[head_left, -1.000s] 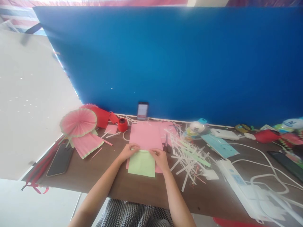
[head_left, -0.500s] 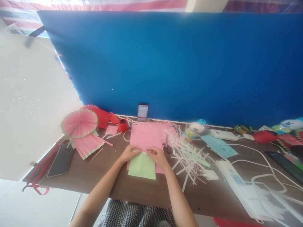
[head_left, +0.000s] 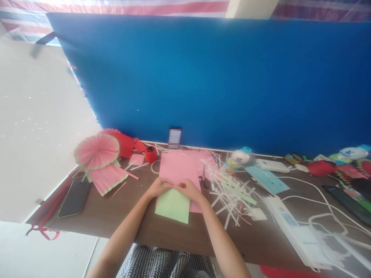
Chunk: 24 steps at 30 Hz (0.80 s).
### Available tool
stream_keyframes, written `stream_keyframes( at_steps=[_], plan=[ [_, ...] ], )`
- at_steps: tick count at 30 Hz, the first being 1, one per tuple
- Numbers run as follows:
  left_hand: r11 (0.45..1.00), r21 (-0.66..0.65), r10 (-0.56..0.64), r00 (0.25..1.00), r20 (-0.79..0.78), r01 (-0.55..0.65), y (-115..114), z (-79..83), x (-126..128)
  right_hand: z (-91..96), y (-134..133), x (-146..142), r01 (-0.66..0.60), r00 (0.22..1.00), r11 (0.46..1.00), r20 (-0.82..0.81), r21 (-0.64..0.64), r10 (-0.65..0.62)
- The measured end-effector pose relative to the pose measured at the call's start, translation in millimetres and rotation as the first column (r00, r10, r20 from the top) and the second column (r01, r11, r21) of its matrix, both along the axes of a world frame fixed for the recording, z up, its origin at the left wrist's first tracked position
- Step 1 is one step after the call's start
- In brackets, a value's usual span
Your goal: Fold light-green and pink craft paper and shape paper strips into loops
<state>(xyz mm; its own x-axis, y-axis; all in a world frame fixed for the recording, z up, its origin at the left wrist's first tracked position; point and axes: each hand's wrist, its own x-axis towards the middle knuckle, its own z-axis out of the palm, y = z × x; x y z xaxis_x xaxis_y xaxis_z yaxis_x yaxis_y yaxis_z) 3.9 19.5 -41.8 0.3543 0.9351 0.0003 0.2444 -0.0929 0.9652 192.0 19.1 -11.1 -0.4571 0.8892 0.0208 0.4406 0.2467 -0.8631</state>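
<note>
A light green paper sheet (head_left: 172, 205) lies on a pink sheet (head_left: 179, 166) near the front of the brown table (head_left: 116, 216). My left hand (head_left: 159, 187) and my right hand (head_left: 188, 189) meet at the green sheet's far edge, fingers curled and pinching that edge. The fingertips nearly touch each other at the middle of the edge. The green sheet's near part looks slightly lifted and turned.
Pink pleated paper fans (head_left: 97, 151) and a dark phone (head_left: 74, 196) lie at left. A red tape roll (head_left: 150, 152) and an upright phone (head_left: 174, 137) stand by the blue board (head_left: 220, 81). Cut paper strips (head_left: 232, 185), scissors (head_left: 204, 175), a power strip (head_left: 286, 222) and cables fill the right.
My hands have drawn closer together along the green sheet's far edge. The sheet has shifted and tilted a little.
</note>
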Motion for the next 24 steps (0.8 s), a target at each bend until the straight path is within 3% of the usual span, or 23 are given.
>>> stream_keyframes(
  at_steps=[9, 16, 24],
  plan=[
    [0.997, -0.035, 0.07, 0.997, 0.031, -0.069, 4.3, -0.6, -6.9, 9.0, -3.0, 12.7, 0.088, 0.996, 0.992, -0.013, -0.096, -0.089],
    [0.996, -0.034, 0.08, 0.994, 0.079, -0.078, 0.9, -0.6, -3.1, 4.8, -1.0, 13.9, 0.081, 0.997, 0.996, -0.01, -0.046, -0.082],
    [0.996, -0.088, -0.001, 0.992, 0.123, 0.012, -5.5, 0.1, 1.2, 2.6, -1.8, 13.8, 0.055, 0.998, 0.997, -0.018, -0.05, -0.056]
  ],
)
